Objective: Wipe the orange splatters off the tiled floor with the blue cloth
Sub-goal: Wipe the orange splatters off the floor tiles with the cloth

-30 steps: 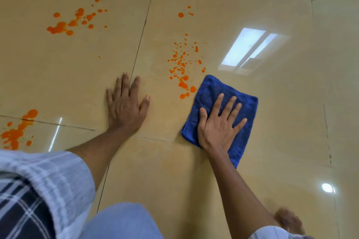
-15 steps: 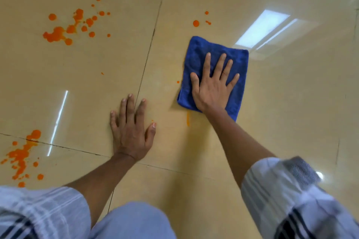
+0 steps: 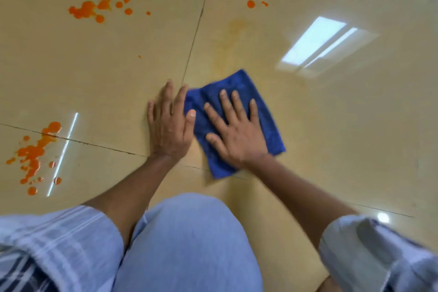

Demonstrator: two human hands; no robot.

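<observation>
Two hands flat on the tiled floor (image 3: 331,125) at frame centre: right hand (image 3: 237,133) spread open, palm pressing the blue cloth (image 3: 267,121); left hand (image 3: 169,125) open, gripping nothing, thumb touching the cloth's left edge. Soft, light, folded, likely to bunch; best driven under a flat palm at its middle. Faint orange smear (image 3: 233,31) above the cloth. Orange splatters remaining at upper left (image 3: 104,3), lower left (image 3: 35,153), top centre-right (image 3: 251,4).
</observation>
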